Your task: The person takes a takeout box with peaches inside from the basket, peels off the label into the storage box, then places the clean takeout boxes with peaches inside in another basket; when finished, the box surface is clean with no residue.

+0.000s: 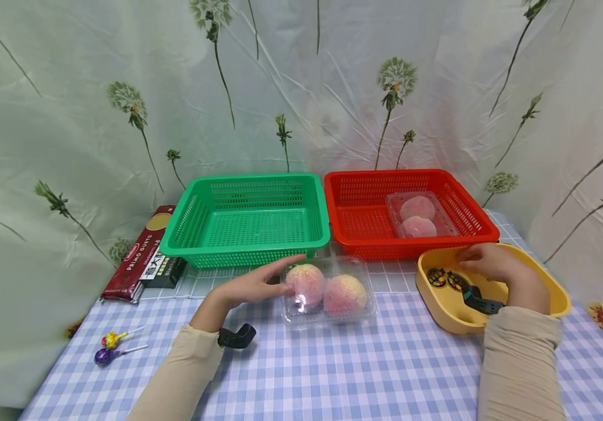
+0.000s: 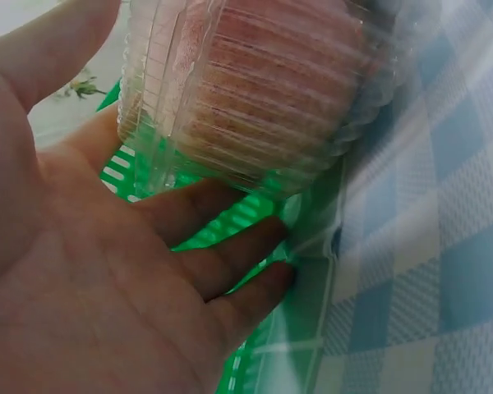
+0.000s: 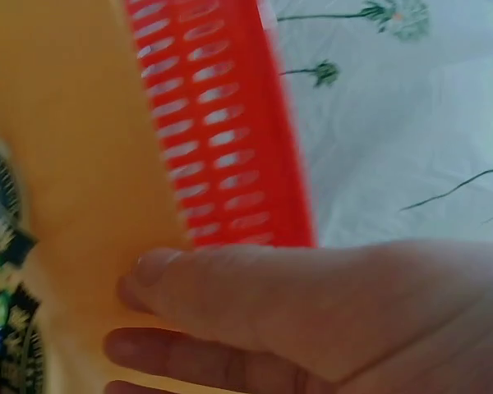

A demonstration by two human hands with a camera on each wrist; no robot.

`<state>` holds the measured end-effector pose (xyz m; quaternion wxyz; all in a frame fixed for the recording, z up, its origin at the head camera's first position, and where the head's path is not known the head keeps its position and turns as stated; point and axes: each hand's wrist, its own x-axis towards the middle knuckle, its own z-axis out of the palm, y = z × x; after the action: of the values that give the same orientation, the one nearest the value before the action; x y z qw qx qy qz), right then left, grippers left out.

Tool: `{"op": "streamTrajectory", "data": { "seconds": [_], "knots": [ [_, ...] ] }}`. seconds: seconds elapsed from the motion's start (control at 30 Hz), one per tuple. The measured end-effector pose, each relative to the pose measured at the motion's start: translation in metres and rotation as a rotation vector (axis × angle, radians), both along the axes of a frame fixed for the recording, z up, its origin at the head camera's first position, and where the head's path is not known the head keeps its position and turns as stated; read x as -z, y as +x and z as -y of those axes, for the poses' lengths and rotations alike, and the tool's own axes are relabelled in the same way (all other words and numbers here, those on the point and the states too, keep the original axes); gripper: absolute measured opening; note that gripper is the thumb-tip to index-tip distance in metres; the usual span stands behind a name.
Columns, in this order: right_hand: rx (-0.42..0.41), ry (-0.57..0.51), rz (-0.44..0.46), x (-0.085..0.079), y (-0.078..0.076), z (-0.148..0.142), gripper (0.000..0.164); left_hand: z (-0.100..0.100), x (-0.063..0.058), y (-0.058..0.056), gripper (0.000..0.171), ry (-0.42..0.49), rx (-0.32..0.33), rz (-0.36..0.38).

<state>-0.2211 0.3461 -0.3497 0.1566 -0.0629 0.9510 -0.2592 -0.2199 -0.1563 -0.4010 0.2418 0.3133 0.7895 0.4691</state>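
My left hand point(image 1: 251, 286) is beside a clear plastic clamshell box point(image 1: 327, 320) holding two pink-and-yellow peaches point(image 1: 345, 294). Its fingers are spread, with some against the box's left end. The left wrist view shows the open palm point(image 2: 107, 271) near the ribbed wall of the box point(image 2: 263, 90). Inside a yellow bin point(image 1: 440, 318), my right hand point(image 1: 496, 266) reaches down with its fingertips low. In the right wrist view the thumb and fingers point(image 3: 230, 300) are loosely extended, and nothing shows between them. Round black patterned pieces point(image 1: 436, 277) lie in the bin to its left.
A green basket point(image 1: 245, 252) and a red basket point(image 1: 385, 248) stand at the back. The red one contains another clear box of peaches point(image 1: 417, 208). A spaghetti packet point(image 1: 135, 257), a black box point(image 1: 164, 272) and two lollipops point(image 1: 113, 339) point(image 1: 105, 356) lie at left.
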Motion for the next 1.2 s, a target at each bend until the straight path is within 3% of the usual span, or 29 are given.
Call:
{"op": "streamTrajectory", "data": {
  "seconds": [0.23, 0.47, 0.67, 0.8, 0.93, 1.03, 1.2],
  "knots": [
    [0.037, 0.078, -0.047, -0.022, 0.003, 0.012, 0.04, -0.002, -0.005, 0.005, 0.066, 0.069, -0.048, 0.07],
    [0.204, 0.138, -0.31, -0.026, -0.003, 0.024, 0.047, -0.01, -0.003, 0.007, 0.056, 0.187, -0.098, 0.21],
    [0.394, 0.092, -0.47, -0.014, -0.013, 0.032, 0.05, -0.017, 0.0, 0.006, 0.054, 0.183, -0.155, 0.165],
    [0.429, 0.074, -0.462, -0.008, -0.017, 0.033, 0.062, -0.021, 0.0, 0.006, 0.055, 0.184, -0.163, 0.139],
    [0.413, 0.024, -0.357, -0.004, -0.018, 0.03, 0.084, -0.025, -0.003, 0.01, 0.054, 0.182, -0.185, 0.188],
    [0.408, -0.003, -0.309, -0.001, -0.019, 0.029, 0.09, -0.029, -0.004, 0.013, 0.055, 0.137, -0.189, 0.209],
    [0.398, -0.012, -0.306, 0.001, -0.018, 0.029, 0.089, -0.031, -0.003, 0.018, 0.061, 0.063, -0.095, 0.216]
  ]
}}
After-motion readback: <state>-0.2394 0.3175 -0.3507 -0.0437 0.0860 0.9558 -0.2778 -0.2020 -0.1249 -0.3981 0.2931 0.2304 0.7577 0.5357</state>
